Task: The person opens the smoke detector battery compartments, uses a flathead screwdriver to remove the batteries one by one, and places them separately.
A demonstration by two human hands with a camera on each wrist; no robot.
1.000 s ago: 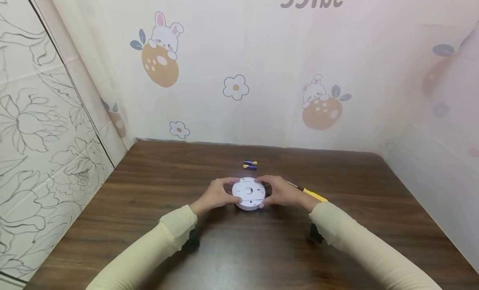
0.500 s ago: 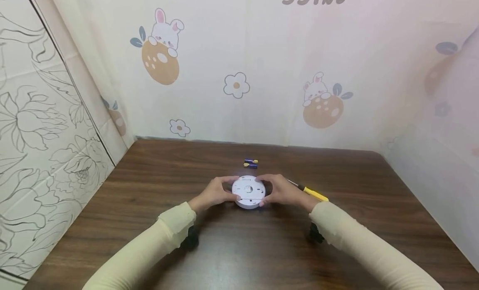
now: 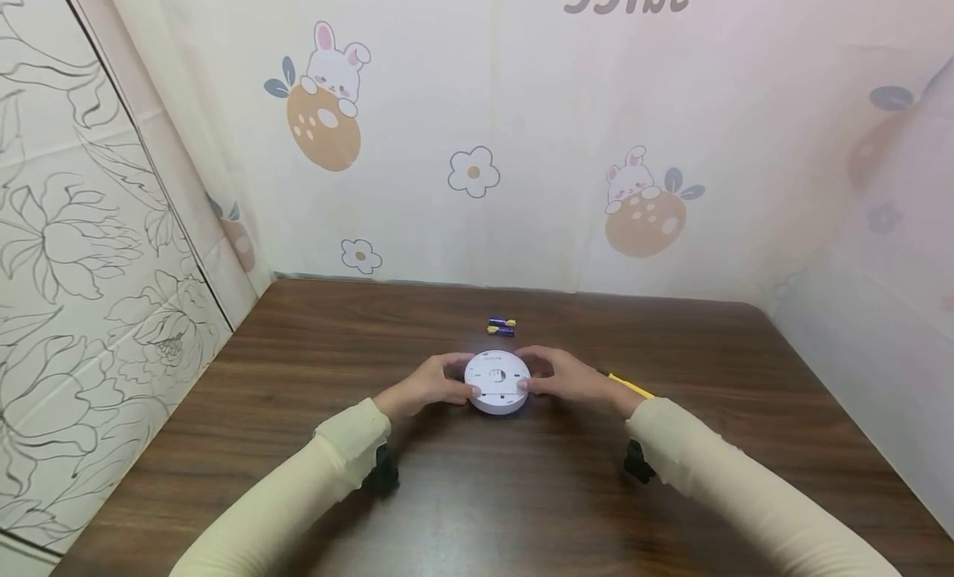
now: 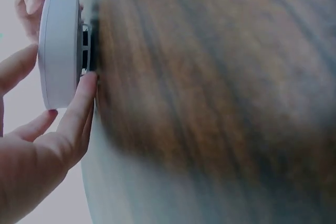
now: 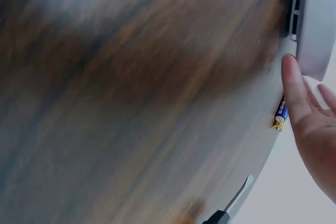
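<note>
A round white smoke detector (image 3: pixel 488 363) is held between my two hands over the middle of the table, its flat back face upward. My left hand (image 3: pixel 425 385) grips its left side, thumb on the top face near the front rim. In the left wrist view, a finger reaches under the detector (image 4: pixel 60 51) to the dark vented part below. My right hand (image 3: pixel 570 378) holds the right side, its thumb on the top face and a finger around the far rim. The right wrist view shows a right fingertip beside the detector's (image 5: pixel 317 30) vented underside.
Two blue and yellow batteries (image 3: pixel 502 326) lie side by side behind the detector. A yellow-handled screwdriver (image 3: pixel 632 385) lies to the right, partly hidden by the right hand and wrist. Printed curtains (image 3: pixel 551 246) hang along the back edge of the wooden table (image 3: pixel 492 511).
My right thumb has moved from the detector's near right rim onto its top face. The right hand now covers more of the screwdriver. The left hand keeps its hold.
</note>
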